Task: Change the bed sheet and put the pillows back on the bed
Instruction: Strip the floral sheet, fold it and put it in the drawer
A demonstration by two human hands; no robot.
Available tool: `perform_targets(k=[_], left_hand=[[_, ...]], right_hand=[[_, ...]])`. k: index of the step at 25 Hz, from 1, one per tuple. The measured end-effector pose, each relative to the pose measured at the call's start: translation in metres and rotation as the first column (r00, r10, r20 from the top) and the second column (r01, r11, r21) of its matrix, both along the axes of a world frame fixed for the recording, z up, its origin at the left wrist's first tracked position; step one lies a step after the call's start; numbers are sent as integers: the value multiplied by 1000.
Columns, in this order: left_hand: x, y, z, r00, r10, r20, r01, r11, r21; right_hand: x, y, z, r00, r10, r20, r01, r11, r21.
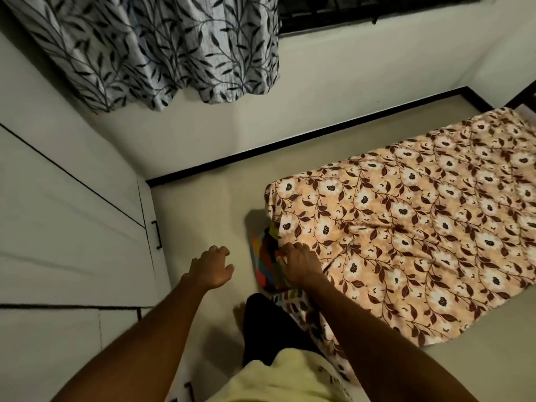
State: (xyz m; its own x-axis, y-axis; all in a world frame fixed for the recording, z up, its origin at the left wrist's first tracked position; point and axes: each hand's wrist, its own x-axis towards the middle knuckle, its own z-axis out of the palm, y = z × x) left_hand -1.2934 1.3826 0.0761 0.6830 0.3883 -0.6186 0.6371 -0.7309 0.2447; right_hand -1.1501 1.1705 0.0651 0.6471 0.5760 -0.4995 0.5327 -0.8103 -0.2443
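The bed sheet [420, 216] – peach with white flowers and brown leaves – lies spread over a low bed on the floor [203, 204], running from the near left corner away to the right. The right hand [298, 264] is at that near corner, its fingers curled down over the sheet's edge and gripping it, just beside a multicoloured fabric [268, 262] that shows from under the sheet. The left hand [210, 266] hovers over the bare floor, apart from the bed, with its fingers loosely bent and nothing in it. A leaf-patterned curtain [162, 50] hangs on the wall beyond – white cupboard doors [72, 227] stand at the left.
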Motion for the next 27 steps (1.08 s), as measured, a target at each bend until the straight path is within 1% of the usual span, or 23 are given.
perform_targets(k=[3,6,9,12,15,17,20,21,22,25,27], left_hand=[[33,53,-6,999,-36,-13,36,999,-12],[83,121,-17,996,-81,-33,81,997,-16],[141,185,-12,990,-130,-60,129,992,-10],[199,231,-1,982,-178,-55,181,983,34],[264,262,9,961,-273,-49,275,961,37],[310,275,8,926,-371,-68,373,927,31],[379,287,-5,860,-505,-80,507,862,12],[403,291,-9,825,-560,-74,562,827,3],[428,294,-13,781,-620,-73,621,783,-8],[506,302,-19,624,-778,-76,780,626,-4],[549,303,-15,495,-866,-75,868,497,-15]], right_hand=[[25,40,-10,997,-81,-14,82,997,7],[66,90,-25,984,-174,-32,175,984,21],[110,133,-27,957,-280,-81,282,959,17],[151,168,-24,951,-304,-55,303,953,-18],[187,200,-17,924,-379,-54,380,925,0],[211,216,-18,893,-448,-46,449,893,13],[239,238,-23,803,-591,-75,594,804,16],[247,244,-26,766,-637,-83,640,768,18],[255,250,-30,720,-688,-89,691,722,17],[275,269,-36,543,-832,-114,836,549,-18],[282,282,-33,417,-900,-129,903,426,-56]])
